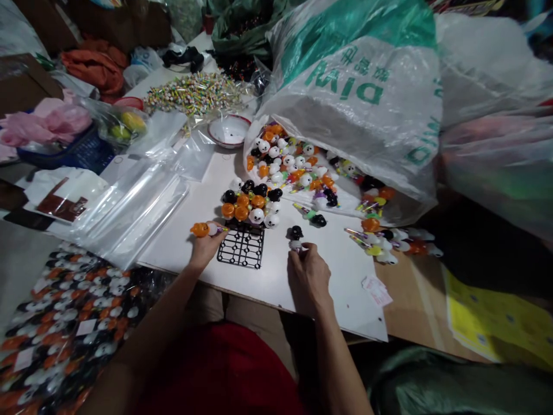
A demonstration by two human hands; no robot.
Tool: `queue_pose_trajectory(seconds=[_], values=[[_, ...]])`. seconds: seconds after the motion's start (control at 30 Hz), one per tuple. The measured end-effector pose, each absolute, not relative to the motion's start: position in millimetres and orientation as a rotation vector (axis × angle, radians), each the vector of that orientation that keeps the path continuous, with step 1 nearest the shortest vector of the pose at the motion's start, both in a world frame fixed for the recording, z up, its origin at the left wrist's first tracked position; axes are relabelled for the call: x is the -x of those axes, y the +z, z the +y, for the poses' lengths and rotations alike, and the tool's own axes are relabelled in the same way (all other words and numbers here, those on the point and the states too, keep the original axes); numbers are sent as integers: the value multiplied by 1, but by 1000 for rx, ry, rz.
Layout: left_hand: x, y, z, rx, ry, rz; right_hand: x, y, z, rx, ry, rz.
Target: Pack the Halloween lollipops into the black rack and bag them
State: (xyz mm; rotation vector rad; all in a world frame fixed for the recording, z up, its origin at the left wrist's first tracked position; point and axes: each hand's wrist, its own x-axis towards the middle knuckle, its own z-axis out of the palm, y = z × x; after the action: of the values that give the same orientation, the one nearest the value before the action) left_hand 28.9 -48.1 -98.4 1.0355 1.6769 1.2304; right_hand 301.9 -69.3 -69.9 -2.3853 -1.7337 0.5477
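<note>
The person's left hand is closed on an orange-topped pen, just left of a black plastic grid whose far part bears orange, black and white novelty heads. The right hand pinches a black-topped pen, right of the grid; beyond that grip, a large plastic bag spills more figure-topped pens.

You have a white table in front of you. A brown board is on your right, with a yellow sheet over it. A brown box is far to your left. Pale light shines on the white top, and the edges look dim.
</note>
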Motion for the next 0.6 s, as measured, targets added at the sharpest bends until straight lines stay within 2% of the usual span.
queue_pose_trajectory(seconds=[0.2, 0.4, 0.6], values=[[-26, -100, -46, -1180, 960, 1966, -318, -88, -76, 2225, 513, -1695], [-24, -94, -40, -1618, 797, 1902, -315, -96, -80, 2178, 474, -1682], [-30, -88, -30, -1662, 767, 1917, -319, -91, -90, 2219, 193, -1869]])
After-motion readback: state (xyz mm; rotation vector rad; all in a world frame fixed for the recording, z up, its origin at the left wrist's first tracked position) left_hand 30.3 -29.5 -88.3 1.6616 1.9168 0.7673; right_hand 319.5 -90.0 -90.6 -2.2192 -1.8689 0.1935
